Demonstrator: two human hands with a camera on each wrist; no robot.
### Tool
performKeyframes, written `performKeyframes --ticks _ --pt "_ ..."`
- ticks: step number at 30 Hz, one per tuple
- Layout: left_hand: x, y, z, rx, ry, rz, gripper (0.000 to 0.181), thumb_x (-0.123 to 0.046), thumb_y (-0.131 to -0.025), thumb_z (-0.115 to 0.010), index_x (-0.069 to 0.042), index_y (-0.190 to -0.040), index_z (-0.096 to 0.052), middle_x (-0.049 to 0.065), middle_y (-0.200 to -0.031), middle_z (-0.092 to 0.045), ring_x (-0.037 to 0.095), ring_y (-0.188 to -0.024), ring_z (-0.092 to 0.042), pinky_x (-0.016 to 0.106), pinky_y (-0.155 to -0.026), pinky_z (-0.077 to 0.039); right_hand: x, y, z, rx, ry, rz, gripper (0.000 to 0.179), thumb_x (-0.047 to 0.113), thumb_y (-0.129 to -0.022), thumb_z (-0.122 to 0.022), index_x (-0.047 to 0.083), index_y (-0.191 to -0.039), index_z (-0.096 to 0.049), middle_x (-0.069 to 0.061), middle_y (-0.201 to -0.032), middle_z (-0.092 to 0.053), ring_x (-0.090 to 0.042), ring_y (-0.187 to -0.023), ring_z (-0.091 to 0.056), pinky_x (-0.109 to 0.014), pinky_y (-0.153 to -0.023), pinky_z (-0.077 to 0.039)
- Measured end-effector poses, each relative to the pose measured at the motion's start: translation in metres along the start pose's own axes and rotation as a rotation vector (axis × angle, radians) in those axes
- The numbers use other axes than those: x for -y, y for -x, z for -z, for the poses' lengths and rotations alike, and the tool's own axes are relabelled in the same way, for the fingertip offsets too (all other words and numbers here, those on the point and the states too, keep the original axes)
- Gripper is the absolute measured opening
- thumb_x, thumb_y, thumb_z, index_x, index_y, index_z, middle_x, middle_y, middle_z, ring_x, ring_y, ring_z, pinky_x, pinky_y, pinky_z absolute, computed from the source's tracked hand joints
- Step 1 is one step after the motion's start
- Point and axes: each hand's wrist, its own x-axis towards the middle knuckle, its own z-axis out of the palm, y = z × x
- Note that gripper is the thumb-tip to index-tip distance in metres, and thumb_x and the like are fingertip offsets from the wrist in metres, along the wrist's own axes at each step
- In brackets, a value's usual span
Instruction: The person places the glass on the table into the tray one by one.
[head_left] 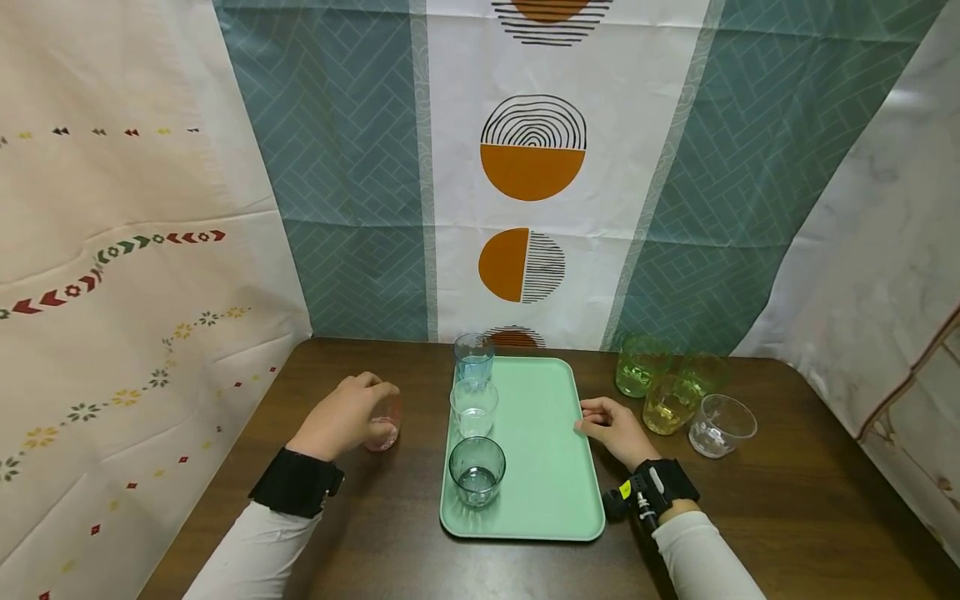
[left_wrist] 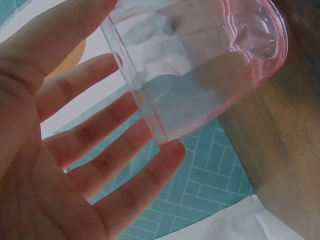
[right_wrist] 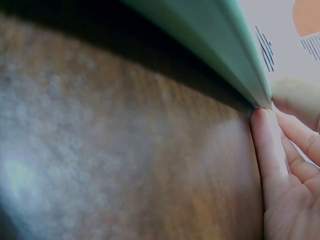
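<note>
My left hand (head_left: 347, 414) holds a clear pink glass (head_left: 386, 421) from above, left of the tray. In the left wrist view, its spread fingers curve about the rim of the pink glass (left_wrist: 185, 70); whether the base touches the table cannot be told. My right hand (head_left: 618, 429) is at the right edge of a light green tray (head_left: 536, 467), and its fingertips (right_wrist: 264, 117) pinch the tray's rim. Along the tray's left side stand a blue glass (head_left: 474, 358), a clear glass (head_left: 474, 408) and a dark grey glass (head_left: 477, 473).
Right of the right hand, green glasses (head_left: 634, 367), a yellow glass (head_left: 666, 408) and a clear tumbler (head_left: 722, 427) stand close together on the brown wooden table (head_left: 795, 500). Patterned cloth (head_left: 360, 183) hangs behind the table's far edge.
</note>
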Motion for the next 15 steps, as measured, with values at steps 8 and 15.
performKeyframes --ticks 8,15 --pt "-0.001 -0.006 0.005 -0.016 -0.014 -0.032 0.049 -0.020 -0.078 -0.077 -0.008 -0.122 -0.062 0.016 -0.114 -0.059 0.035 -0.105 -0.054 0.048 -0.081 -0.055 -0.002 -0.002 0.000 -0.004 0.009 0.004 0.046 0.018 -0.089 -0.067 -0.002 -0.128 -0.053 -0.020 -0.112 -0.060 -0.027 -0.099 -0.058 -0.041 -0.086 -0.052" --pt "-0.006 -0.020 0.016 -0.035 -0.022 -0.074 0.048 -0.020 -0.078 -0.077 -0.007 -0.122 -0.063 0.016 -0.115 -0.059 0.035 -0.107 -0.053 0.048 -0.085 -0.053 -0.003 -0.001 0.000 -0.001 -0.005 0.003 0.045 0.016 -0.090 -0.066 -0.002 -0.129 -0.053 -0.021 -0.113 -0.059 -0.027 -0.099 -0.058 -0.042 -0.087 -0.051"
